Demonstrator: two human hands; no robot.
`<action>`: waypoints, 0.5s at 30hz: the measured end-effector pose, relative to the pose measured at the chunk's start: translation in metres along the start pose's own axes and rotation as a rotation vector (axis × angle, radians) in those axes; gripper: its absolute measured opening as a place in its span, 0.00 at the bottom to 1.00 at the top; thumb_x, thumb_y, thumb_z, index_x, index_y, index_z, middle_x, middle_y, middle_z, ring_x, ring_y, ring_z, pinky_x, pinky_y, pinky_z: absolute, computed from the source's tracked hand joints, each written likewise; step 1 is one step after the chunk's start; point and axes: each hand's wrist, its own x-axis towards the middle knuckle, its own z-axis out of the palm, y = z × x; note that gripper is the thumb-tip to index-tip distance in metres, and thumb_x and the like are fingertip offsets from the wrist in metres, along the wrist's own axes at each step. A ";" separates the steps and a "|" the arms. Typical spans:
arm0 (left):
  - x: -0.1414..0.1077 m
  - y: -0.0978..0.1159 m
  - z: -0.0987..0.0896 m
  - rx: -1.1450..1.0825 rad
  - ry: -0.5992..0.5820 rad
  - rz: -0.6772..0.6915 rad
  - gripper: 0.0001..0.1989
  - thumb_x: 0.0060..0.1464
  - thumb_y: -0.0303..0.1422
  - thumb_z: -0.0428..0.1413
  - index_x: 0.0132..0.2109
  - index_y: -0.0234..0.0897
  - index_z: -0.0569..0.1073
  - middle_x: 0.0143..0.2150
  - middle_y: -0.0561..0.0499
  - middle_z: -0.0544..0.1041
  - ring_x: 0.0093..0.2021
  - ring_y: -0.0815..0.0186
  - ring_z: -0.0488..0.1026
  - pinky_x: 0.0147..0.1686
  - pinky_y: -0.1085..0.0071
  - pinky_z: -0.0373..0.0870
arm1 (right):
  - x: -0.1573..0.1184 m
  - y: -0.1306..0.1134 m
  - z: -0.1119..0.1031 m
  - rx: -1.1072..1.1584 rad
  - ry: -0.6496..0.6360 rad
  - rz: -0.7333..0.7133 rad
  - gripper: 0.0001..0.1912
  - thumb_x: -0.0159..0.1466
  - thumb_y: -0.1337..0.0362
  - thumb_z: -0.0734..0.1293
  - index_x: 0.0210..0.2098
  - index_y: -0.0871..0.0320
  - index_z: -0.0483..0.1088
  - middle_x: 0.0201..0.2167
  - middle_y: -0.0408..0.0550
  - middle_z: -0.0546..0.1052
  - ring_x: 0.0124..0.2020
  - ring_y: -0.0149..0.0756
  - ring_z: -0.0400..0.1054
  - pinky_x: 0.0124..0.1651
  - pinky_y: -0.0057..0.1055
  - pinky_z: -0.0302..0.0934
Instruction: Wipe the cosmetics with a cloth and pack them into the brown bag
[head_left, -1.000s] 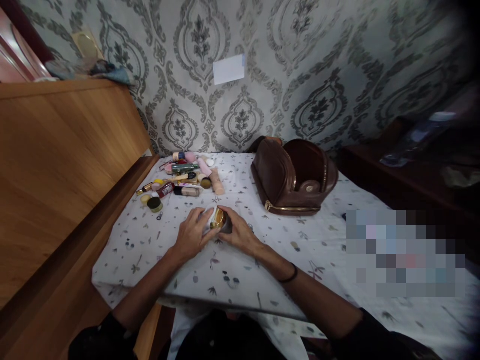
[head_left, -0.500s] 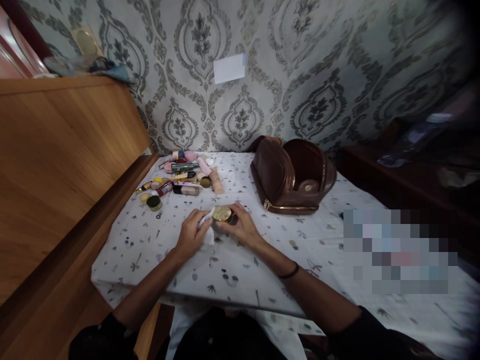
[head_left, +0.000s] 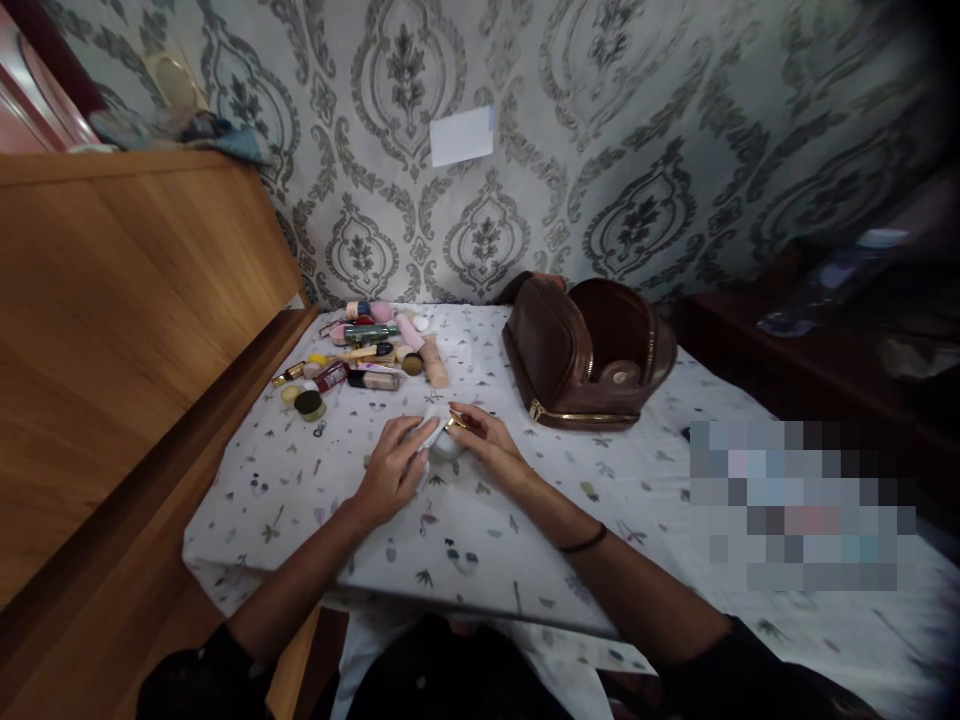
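Observation:
My right hand point(head_left: 487, 440) grips a small round gold compact point(head_left: 454, 422), which is tipped so that mostly its shiny edge shows. My left hand point(head_left: 394, 465) is closed on a white wipe point(head_left: 430, 430) and presses it to the compact's near side. Both hands are over the patterned white tablecloth point(head_left: 420, 540). To their upper left lie several cosmetics, among them a dark-lidded jar point(head_left: 309, 405), a foundation bottle point(head_left: 373, 380) and a peach tube point(head_left: 433, 362).
A brown toiletry bag point(head_left: 551, 345) stands unzipped to the right, near the patterned wall. Wooden furniture point(head_left: 142, 270) borders the table on the left. A clear plastic bottle point(head_left: 832, 280) lies on a dark surface at far right. The right side holds a blurred-out patch.
My right hand has turned the compact from face-up onto its edge. The wipe in my left hand has moved slightly right, against the compact.

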 end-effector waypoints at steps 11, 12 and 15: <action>0.001 -0.002 0.001 -0.015 -0.053 -0.047 0.30 0.62 0.38 0.54 0.68 0.39 0.58 0.62 0.39 0.65 0.63 0.54 0.63 0.62 0.56 0.60 | -0.005 -0.005 0.004 0.104 -0.073 0.007 0.24 0.52 0.50 0.74 0.45 0.55 0.74 0.43 0.48 0.79 0.45 0.43 0.73 0.50 0.39 0.66; 0.001 -0.004 0.000 -0.079 -0.062 -0.102 0.32 0.61 0.40 0.56 0.68 0.39 0.57 0.62 0.39 0.66 0.63 0.53 0.63 0.62 0.56 0.60 | -0.006 -0.007 0.005 0.107 -0.097 0.012 0.25 0.52 0.49 0.74 0.45 0.55 0.74 0.43 0.48 0.79 0.45 0.43 0.73 0.51 0.40 0.66; 0.003 -0.006 -0.001 -0.279 -0.076 -0.258 0.37 0.55 0.44 0.60 0.67 0.38 0.58 0.62 0.40 0.67 0.63 0.51 0.64 0.62 0.56 0.60 | -0.009 -0.012 0.008 0.133 -0.152 0.016 0.26 0.52 0.48 0.75 0.45 0.54 0.73 0.45 0.49 0.79 0.48 0.44 0.73 0.53 0.41 0.65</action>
